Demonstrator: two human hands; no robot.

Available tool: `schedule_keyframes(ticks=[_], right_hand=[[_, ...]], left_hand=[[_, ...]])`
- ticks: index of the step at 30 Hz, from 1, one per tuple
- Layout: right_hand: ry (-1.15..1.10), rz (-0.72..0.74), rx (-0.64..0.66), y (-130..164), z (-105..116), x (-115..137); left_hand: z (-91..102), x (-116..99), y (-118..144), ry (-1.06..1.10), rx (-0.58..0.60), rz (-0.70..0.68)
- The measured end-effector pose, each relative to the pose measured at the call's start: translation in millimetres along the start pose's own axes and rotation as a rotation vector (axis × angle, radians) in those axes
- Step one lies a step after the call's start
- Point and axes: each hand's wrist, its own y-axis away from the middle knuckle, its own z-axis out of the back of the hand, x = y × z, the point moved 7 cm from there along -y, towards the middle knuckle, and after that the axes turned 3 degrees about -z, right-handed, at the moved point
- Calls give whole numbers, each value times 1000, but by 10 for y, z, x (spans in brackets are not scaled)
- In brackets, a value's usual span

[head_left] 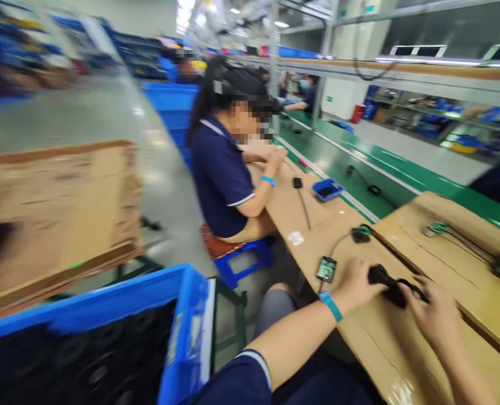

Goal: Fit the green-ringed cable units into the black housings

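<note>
Cardboard-covered bench [372, 337], right of frame | black cable [396, 292] at lower right, over the bench | likely light, bendy along the cord, stiffer at its thick end, so best held there | looks dark, chunky, curling into a loop, details blurred | left hand [355, 286] pinches the thick end; right hand [438, 315] pinches the loop

we can read no lettering, brand or number anywhere. the small green sign [330, 99] on the white wall [338, 108] in the background is too small and blurred for us to make out, and the pale sticker-like patch [295, 238] on the cardboard-covered table [370, 340] shows us only smeared marks.
</note>
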Motion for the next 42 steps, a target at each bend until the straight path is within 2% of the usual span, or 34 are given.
schedule_keyframes(ticks=[2, 5, 7, 11, 15, 18, 20, 23, 25, 29, 32, 34, 36, 39, 42], right_hand=[[-48, 9, 74, -1, 23, 81], [-96, 12, 346, -113, -295, 317], [-47, 26, 466, -151, -486, 439], [62, 79, 542, -134, -610, 481], [64, 129, 479, -271, -506, 394], [-32, 73, 393, -640, -509, 360], [-177, -43, 369, -1010, -663, 370], [-450, -342, 407, -1648, -1136, 436], [-560, -471, 439, -2084, -1493, 589], [-613, -417, 432, -2802, -1994, 1063], [-557, -359, 413, -2937, -2121, 1149], [-458, -324, 391, -2861, -2046, 946], [-312, -300, 360, -2717, -1841, 548], [-38, -333, 302, -2422, -1324, -256], [219, -427, 229, -2093, -743, -1008]], left_hand=[[-12, 72, 11, -62, 18, 9], [-22, 86, 36, -117, 45, -55], [-22, 67, 61, -133, 56, -82], [-48, 39, 69, -147, 81, -78], [-56, 63, 30, -132, 50, -27], [-51, 71, 20, -114, 43, 16], [-50, 70, 24, -97, 48, 46], [-82, 103, 28, -79, 46, 88], [-156, 184, 13, -62, 49, 118], [-339, 446, -72, -15, 77, 198], [-347, 453, -75, 12, 78, 183], [-271, 339, -26, 7, 64, 160], [-158, 202, 6, -34, 48, 116], [-27, 64, -17, -88, 12, 2], [-17, 32, -25, -109, 4, -68]])
